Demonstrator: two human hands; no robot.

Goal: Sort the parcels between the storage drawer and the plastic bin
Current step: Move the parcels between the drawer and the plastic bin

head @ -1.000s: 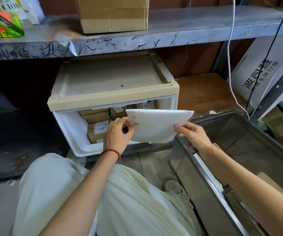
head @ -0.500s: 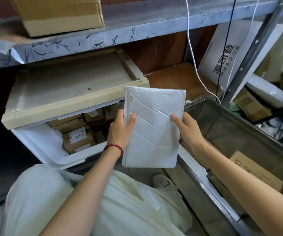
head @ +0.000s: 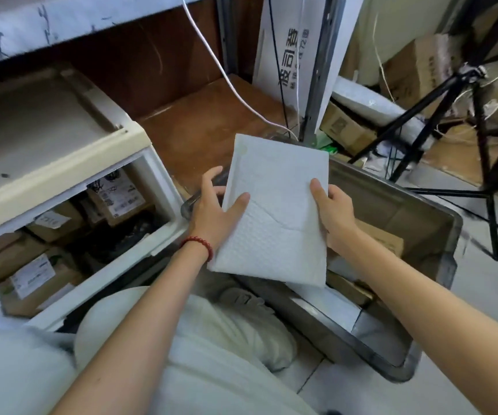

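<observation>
Mailer (head: 274,211) now held over bin (head: 415,214), carried right from drawer (head: 106,277) mouth. Left hand (head: 211,214) and right hand (head: 334,214) each pinch a side edge, thumbs on top. Drawer open, boxes (head: 47,274) inside. Likely bound for bin; not yet released.

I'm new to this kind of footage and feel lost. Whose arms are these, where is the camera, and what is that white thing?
No machine here: a person wears a camera on the head, looking down at their own arms. The left hand, with a red bead bracelet, and the right hand each hold one side of a white padded envelope, thumbs on top. It appears to hang over the edge of the grey plastic bin on the right, which holds brown boxes. On the left, an open cream drawer holds labelled cardboard boxes.
</observation>
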